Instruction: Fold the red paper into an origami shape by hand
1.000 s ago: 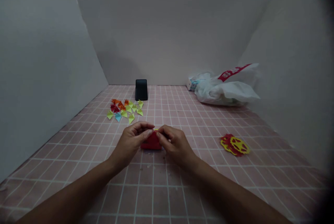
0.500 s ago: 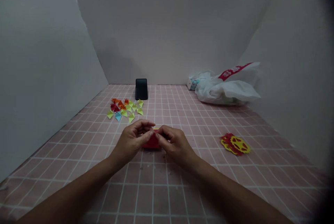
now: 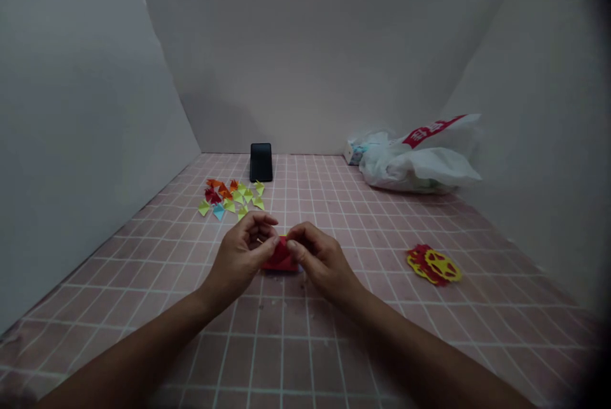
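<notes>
In the middle of the table, a piece of red paper (image 3: 281, 261) with a thin strip of yellow at its far edge lies between my hands. My left hand (image 3: 243, 250) pinches it from the left with thumb and fingertips, the other fingers curled above. From the right, my right hand (image 3: 321, 259) grips it between thumb and bent forefinger. The fingertips partly cover the paper, so its folds do not show clearly. Beyond my left hand sits a group of small folded paper shapes (image 3: 229, 204) in yellow, orange, red and blue.
On the right lies a stack of red and yellow cut-out discs (image 3: 433, 265). At the back stand a black phone (image 3: 261, 162), a small patterned box (image 3: 352, 153) and a white plastic bag (image 3: 415, 166). Pale walls enclose the grid-patterned tabletop (image 3: 305, 358).
My right thumb and fingers have shifted slightly right, away from my left fingertips, and more of the red paper shows. The whole view has moved a little.
</notes>
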{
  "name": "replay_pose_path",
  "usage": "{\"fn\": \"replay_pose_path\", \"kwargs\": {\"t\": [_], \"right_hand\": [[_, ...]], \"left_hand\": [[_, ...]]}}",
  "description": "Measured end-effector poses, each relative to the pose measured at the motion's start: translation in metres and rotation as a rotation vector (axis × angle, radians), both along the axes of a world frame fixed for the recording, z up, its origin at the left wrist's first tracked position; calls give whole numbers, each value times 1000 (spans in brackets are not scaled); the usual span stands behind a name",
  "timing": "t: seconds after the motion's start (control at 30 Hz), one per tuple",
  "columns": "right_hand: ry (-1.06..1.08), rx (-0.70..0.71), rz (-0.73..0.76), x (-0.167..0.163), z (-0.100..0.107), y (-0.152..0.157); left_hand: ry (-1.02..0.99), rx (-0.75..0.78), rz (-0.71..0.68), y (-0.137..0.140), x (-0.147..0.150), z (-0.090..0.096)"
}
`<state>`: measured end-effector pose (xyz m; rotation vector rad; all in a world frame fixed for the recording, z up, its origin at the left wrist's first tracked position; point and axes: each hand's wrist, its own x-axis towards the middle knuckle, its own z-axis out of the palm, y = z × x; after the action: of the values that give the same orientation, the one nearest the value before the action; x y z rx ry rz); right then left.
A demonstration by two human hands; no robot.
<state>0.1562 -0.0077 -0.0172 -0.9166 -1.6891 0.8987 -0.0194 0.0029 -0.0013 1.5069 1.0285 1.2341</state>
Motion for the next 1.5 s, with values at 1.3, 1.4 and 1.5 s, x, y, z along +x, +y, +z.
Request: {"fn": "replay_pose_path", "kwargs": {"t": [1.3, 1.4, 1.5], "right_hand": [[17, -12, -103, -3, -1, -4], [25, -51, -100, -3, 0, -4], [37, -68, -97, -4, 1, -3]], "left_hand": [[-133, -271, -175, 2, -1, 1], [-120, -262, -174, 2, -1, 2], [-116, -253, -178, 2, -2, 1]]}}
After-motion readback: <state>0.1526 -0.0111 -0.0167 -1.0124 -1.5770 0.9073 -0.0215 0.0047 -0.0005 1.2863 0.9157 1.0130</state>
